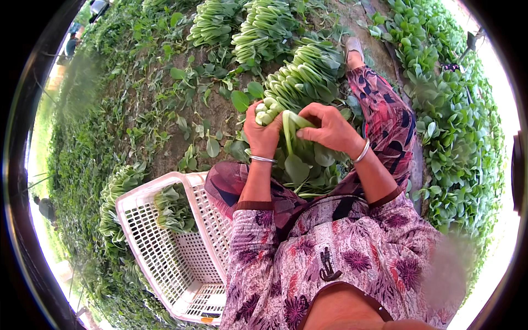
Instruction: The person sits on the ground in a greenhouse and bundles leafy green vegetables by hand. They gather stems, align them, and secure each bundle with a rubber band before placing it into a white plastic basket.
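My left hand (262, 133) is closed around a bunch of leafy greens, and their pale cut stem ends (267, 110) face up at me. Just to the right, my right hand (329, 128) pinches a single leafy green plant (295, 123), whose stalk bends over with a leaf hanging down. More loose green leaves (298, 170) hang below the hands, between my knees. Directly beyond the hands lies a long stacked row of greens (305, 76) with the stems pointing left. Part of the held bunch is hidden by my fingers.
Left of my knee a white perforated plastic crate (189, 181) holds some greens (175, 208). Two more stacked rows of greens (262, 31), (213, 22) lie ahead on the soil. Growing plants (449, 136) line the right; scattered leaves cover the ground. Another person (72, 43) is far left.
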### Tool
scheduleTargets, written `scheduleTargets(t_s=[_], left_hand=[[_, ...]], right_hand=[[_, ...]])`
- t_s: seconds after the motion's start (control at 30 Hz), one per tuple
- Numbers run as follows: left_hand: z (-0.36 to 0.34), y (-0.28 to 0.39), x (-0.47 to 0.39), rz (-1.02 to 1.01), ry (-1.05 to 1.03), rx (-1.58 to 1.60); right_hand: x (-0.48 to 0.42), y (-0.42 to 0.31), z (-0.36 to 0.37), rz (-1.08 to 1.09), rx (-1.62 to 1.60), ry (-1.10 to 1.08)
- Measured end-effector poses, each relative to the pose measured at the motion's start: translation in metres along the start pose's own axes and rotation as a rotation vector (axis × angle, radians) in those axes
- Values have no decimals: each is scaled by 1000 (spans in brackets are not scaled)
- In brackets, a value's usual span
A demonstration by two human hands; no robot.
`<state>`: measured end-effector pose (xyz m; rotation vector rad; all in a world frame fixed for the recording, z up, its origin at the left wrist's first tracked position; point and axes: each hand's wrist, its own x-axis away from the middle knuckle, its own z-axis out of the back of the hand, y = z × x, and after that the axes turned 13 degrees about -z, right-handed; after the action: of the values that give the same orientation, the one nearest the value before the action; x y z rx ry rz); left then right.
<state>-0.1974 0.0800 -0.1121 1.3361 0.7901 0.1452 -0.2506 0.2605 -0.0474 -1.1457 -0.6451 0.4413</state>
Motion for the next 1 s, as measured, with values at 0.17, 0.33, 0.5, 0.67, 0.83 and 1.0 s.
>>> scheduleTargets(t_s=[0.17, 0.33, 0.5, 0.67, 0.83, 1.0], left_hand=[[2, 2, 3, 367, 40, 619], [9, 6, 2, 542, 5, 849], [5, -5, 8, 390, -52, 841], [-3, 8, 13, 502, 26, 723], [2, 16, 8, 476, 69, 780], [4, 17, 5, 397, 141, 722]], right_hand=[[2, -5, -21, 89, 213, 234], [2, -6, -25, 129, 405, 432], [6, -10, -41, 139, 642, 551], [9, -9, -53, 160, 609, 497], [-5, 3, -28, -7, -20, 168], [-3, 7, 0, -46, -94, 236]])
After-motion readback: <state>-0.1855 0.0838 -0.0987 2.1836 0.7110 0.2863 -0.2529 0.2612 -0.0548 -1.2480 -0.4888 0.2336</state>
